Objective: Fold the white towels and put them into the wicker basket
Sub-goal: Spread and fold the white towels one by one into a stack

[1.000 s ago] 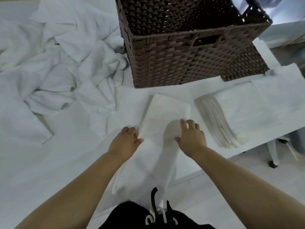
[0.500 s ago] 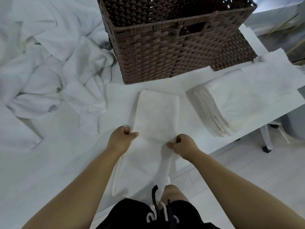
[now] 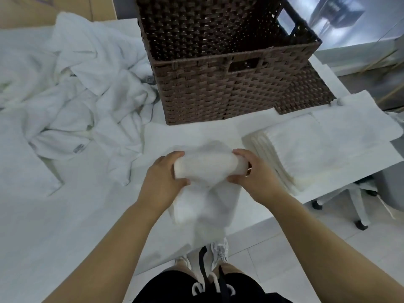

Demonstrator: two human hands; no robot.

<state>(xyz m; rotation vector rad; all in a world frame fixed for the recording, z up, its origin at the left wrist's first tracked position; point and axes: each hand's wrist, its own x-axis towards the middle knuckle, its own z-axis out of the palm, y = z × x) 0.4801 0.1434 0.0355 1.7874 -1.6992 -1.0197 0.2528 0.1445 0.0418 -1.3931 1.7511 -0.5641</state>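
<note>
From the head camera, the left hand [image 3: 162, 179] and right hand [image 3: 254, 176] each grip one end of a white towel [image 3: 206, 168], fingers curled over the fold and thumbs under it, holding the folded part lifted above the table [image 3: 65, 215] while the rest hangs down over the table's near edge. The wicker basket [image 3: 218, 88] stands just beyond the towel, with a heap [image 3: 83, 101] of crumpled towels to its left and a stack [image 3: 306, 149] of folded ones on the right, beside the right hand.
</note>
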